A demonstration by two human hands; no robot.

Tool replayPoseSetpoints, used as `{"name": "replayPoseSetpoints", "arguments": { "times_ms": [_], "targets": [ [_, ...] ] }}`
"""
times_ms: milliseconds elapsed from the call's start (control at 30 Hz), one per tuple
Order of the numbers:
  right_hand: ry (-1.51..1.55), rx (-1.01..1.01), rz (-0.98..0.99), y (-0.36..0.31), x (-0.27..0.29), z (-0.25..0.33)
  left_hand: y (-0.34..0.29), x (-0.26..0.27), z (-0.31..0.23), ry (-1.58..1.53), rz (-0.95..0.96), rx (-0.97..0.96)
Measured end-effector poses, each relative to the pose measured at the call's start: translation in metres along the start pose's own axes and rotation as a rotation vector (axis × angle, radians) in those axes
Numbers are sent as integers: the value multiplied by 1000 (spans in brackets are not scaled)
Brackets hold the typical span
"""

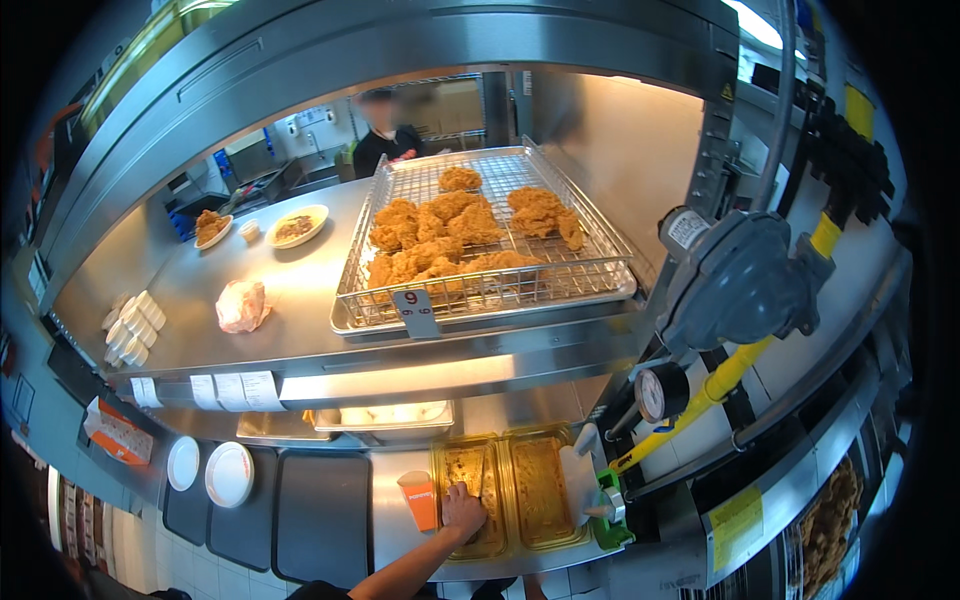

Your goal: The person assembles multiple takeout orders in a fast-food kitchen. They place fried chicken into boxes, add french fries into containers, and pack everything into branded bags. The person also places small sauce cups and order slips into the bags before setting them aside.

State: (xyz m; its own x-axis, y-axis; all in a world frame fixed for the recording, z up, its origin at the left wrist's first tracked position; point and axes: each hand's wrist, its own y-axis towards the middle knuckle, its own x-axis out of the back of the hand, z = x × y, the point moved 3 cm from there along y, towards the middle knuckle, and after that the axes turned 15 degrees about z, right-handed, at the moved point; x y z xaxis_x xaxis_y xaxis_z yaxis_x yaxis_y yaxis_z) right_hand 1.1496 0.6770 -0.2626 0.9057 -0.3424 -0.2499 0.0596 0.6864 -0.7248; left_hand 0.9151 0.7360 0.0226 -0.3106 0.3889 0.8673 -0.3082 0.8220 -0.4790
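My left hand reaches into the left one of two amber see-through pans on the lower counter. Its fingers point down and look curled; what they grip, if anything, is too small to make out. Yellowish bits lie on the bottom of this pan. The right-hand amber pan stands right beside it. Just left of my hand is an orange and white paper carton, standing at a slight tilt. At the lower edge only a sliver of skin, apparently my right hand, shows; its fingers are hidden.
Above, a wire rack in a metal tray bears fried chicken. A wrapped pink bundle and plated food share that shelf. Dark trays and white plates lie left. A yellow pipe runs right. A co-worker stands beyond.
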Motion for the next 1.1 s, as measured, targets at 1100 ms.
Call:
{"name": "replayPoseSetpoints", "arguments": {
  "times_ms": [1100],
  "targets": [
    [-178, 405, -357, -418, 183, 170, -25, 641, 18, 486, 63, -865]
  ]
}}
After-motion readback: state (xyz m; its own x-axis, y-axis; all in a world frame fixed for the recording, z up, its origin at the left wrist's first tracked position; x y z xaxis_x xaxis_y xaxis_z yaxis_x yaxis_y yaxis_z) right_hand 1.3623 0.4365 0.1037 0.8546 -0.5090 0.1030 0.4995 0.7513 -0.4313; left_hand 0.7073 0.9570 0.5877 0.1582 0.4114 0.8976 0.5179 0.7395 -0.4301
